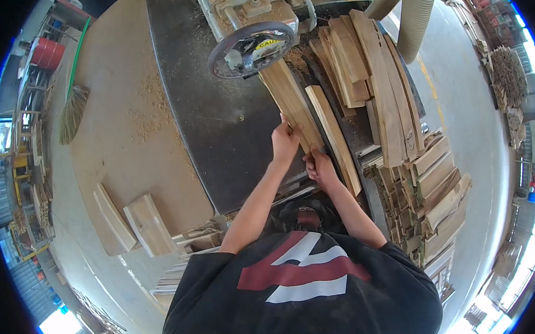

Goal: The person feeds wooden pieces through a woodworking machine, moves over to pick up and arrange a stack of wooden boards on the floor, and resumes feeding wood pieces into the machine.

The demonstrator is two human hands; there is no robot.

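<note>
At the centre of the frame, the person's wooden board lies on the dark desk, its long axis slanting from the hands toward the upper left, its far end hidden beneath the handwheel. The left hand, nearer the wheel, has its grip closed on the board's left edge; the right hand pinches the near end, fingers partly hidden. A second board lies just to the right, roughly parallel.

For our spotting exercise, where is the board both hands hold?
In the head view, the board is just above centre, below the handwheel and left of a loose wood strip.
</note>
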